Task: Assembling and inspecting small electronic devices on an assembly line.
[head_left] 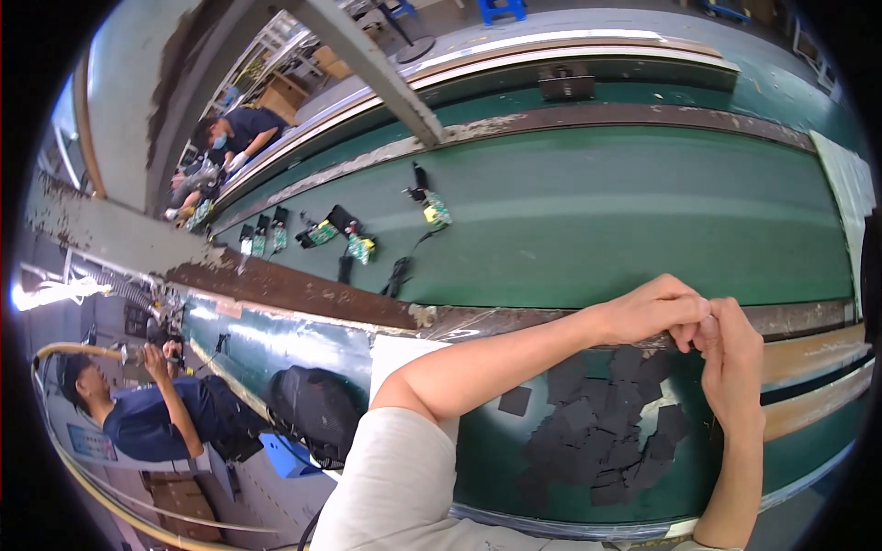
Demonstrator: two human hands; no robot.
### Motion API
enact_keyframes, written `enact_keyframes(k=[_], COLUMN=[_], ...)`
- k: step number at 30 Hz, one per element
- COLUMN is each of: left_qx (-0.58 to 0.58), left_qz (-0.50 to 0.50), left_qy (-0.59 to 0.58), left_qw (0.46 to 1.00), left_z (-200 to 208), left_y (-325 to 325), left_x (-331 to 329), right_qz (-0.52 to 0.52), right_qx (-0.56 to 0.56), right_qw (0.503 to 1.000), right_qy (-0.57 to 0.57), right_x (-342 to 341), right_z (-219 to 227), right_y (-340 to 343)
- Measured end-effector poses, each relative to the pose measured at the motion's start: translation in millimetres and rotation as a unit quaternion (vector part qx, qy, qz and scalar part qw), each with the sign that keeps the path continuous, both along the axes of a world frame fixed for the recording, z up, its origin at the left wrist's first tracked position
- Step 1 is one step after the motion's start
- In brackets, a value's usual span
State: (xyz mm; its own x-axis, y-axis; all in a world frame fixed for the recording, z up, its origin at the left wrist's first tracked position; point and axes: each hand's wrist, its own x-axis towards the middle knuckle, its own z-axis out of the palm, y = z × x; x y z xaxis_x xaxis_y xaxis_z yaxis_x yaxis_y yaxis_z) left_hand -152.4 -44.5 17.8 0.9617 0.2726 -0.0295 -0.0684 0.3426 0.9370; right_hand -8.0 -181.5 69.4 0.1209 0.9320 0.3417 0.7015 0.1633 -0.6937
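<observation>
My left hand (pixel 654 312) and my right hand (pixel 735 358) meet fingertip to fingertip at the near edge of the green conveyor belt (pixel 643 211). Both are closed in a pinch, and whatever sits between the fingers is too small or hidden to name. Just below them, on a green worktop, lies a loose heap of thin black square pieces (pixel 597 427), overlapping one another. One single black square (pixel 514 400) rests apart, left of the heap and under my left forearm.
Several green circuit boards with black parts and cables (pixel 358 246) lie on the belt's left part. A metal post (pixel 377 73) and a rusty rail (pixel 294 294) stand at left. A black bag (pixel 312 413) is beside the worktop. Two people (pixel 165 413) are at left, one farther off.
</observation>
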Motion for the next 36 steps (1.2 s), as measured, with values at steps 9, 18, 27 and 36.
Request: enact_keyframes(k=[9, 18, 27, 36], left_qx=[0.017, 0.067, 0.071, 0.098], left_qz=[0.006, 0.021, 0.035, 0.037], left_qy=[-0.008, 0.017, 0.009, 0.017], left_qw=[1.000, 0.997, 0.997, 0.994], left_z=[-1, 11, 8, 7], left_y=[-3, -4, -6, -2], left_x=[-3, -8, -7, -12], right_qz=[-0.001, -0.015, -0.006, -0.016], right_qx=[-0.042, -0.074, -0.078, -0.083], right_qw=[0.999, 0.997, 0.997, 0.996], right_qy=[0.026, 0.030, 0.015, 0.008], right_x=[-4, -1, 2, -2], right_z=[-8, -16, -19, -21], right_y=[-1, -2, -3, 0])
